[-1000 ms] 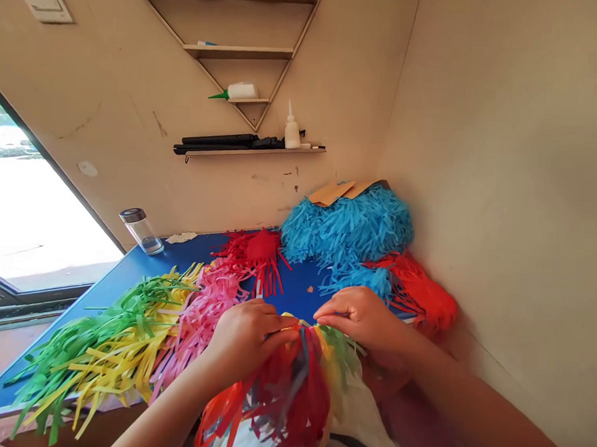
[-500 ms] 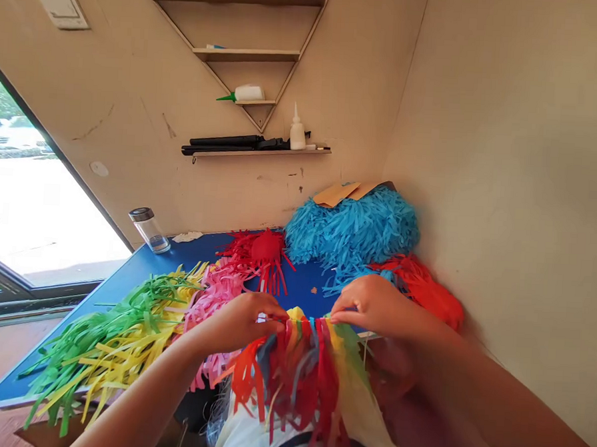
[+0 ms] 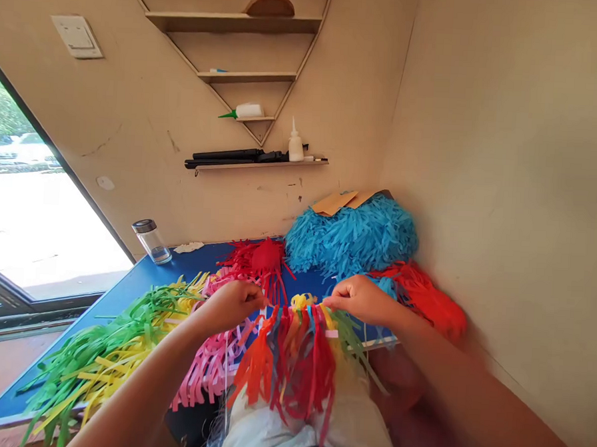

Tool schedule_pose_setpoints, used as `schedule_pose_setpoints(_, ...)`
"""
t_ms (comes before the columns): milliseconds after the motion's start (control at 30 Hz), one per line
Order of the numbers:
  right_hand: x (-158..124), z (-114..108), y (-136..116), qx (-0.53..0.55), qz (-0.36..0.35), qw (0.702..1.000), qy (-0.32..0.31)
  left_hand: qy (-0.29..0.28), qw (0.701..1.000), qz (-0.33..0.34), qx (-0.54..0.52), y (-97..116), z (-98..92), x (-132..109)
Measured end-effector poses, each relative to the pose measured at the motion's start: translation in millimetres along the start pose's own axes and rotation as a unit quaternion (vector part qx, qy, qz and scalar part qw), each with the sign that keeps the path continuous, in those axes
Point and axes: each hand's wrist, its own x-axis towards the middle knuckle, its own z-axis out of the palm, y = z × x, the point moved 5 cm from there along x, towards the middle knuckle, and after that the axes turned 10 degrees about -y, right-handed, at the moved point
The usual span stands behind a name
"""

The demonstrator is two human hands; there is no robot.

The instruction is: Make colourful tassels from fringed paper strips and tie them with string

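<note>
A garland of multicoloured paper fringe (image 3: 301, 364), with orange, red, blue and yellow strips, hangs in front of my body above my lap. My left hand (image 3: 239, 305) pinches its top string at the left end. At the right end my right hand (image 3: 357, 298) pinches the same string, beside yellow and green strips. Both hands are closed, and the string runs taut between them. Pink fringe (image 3: 216, 359) lies on the table just beyond my left hand.
The blue table (image 3: 183, 264) bears green fringe (image 3: 107, 330), yellow fringe (image 3: 136, 345), a red bundle (image 3: 267, 255), a blue pile (image 3: 350, 236), an orange-red bundle (image 3: 434, 307) and a glass bottle (image 3: 152, 242). Wall shelves (image 3: 256, 164) hold small squeeze bottles.
My left hand has moved slightly left and up, away from the middle of the garland, so more of its top edge shows. The view has tilted up a little.
</note>
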Motion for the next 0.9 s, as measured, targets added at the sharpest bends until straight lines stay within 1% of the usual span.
schedule_pose_setpoints(67, 6.3, 9.6, 5.4, 0.105, 0.025, 0.994, 0.017, 0.059, 0.997, -0.019, -0.051, 4.2, 3.9, 2.4)
schedule_pose_setpoints(100, 9.1, 16.9, 8.0, 0.168, 0.043, 0.984, 0.031, 0.083, 0.994, -0.028, -0.067, 8.3, 8.6, 1.6)
schedule_pose_setpoints(133, 11.5, 26.5, 10.1, 0.239, 0.059, 0.968, 0.045, 0.094, 0.992, -0.035, -0.08, 13.7, 16.3, -0.4)
schedule_pose_setpoints(200, 15.0, 52.4, 10.9, 0.386, 0.073, 0.918, 0.058, 0.097, 0.99, -0.037, -0.096, 26.0, 39.4, -8.4)
schedule_pose_setpoints(233, 16.1, 67.3, 9.2, 0.45, 0.069, 0.889, 0.053, 0.08, 0.992, -0.029, -0.092, 32.1, 55.2, -13.4)
schedule_pose_setpoints(267, 16.5, 81.7, 6.6, 0.499, 0.061, 0.863, 0.046, 0.075, 0.995, -0.022, -0.059, 37.4, 71.2, -19.4)
schedule_pose_setpoints(300, 16.3, 94.6, 3.8, 0.534, 0.051, 0.843, 0.041, 0.072, 0.997, -0.026, -0.015, 40.2, 87.5, -25.6)
schedule_pose_setpoints(367, 13.9, 114.3, -0.3, 0.579, 0.033, 0.814, 0.038, 0.071, 0.996, -0.035, 0.046, 40.2, 117.8, -38.1)
schedule_pose_setpoints(433, 9.8, 124.2, -1.6, 0.602, 0.018, 0.797, 0.041, 0.075, 0.994, -0.007, 0.075, 38.8, 138.9, -51.2)
schedule_pose_setpoints(467, 7.3, 126.0, -1.5, 0.608, 0.013, 0.793, 0.04, 0.075, 0.994, 0.021, 0.081, 38.5, 144.6, -58.4)
schedule_pose_setpoints(500, 4.4, 126.2, -0.9, 0.61, 0.014, 0.791, 0.036, 0.074, 0.992, 0.05, 0.085, 38.4, 146.6, -66.1)
schedule_pose_setpoints(567, -2.9, 124.1, 0.5, 0.602, 0.027, 0.798, 0.014, 0.071, 0.989, 0.096, 0.086, 37.5, 140.1, -81.3)
schedule_pose_setpoints(667, -15.3, 122.0, -3.7, 0.585, 0.046, 0.808, -0.056, 0.084, 0.986, 0.117, 0.08, 33.8, 113.4, -93.1)
schedule_pose_setpoints(700, -18.9, 121.8, -7.1, 0.583, 0.041, 0.808, -0.078, 0.09, 0.985, 0.128, 0.078, 33.1, 104.7, -92.6)
schedule_pose_setpoints(767, -24.3, 122.8, -14.9, 0.59, 0.021, 0.8, -0.109, 0.088, 0.978, 0.18, 0.063, 34.2, 94.4, -86.1)
schedule_pose_setpoints(833, -27.0, 124.7, -21.1, 0.609, 0.001, 0.783, -0.126, 0.077, 0.968, 0.234, 0.036, 34.4, 93.6, -76.3)
schedule_pose_setpoints(900, -27.7, 126.4, -23.2, 0.624, -0.01, 0.77, -0.134, 0.075, 0.966, 0.248, 0.011, 30.8, 98.2, -67.1)
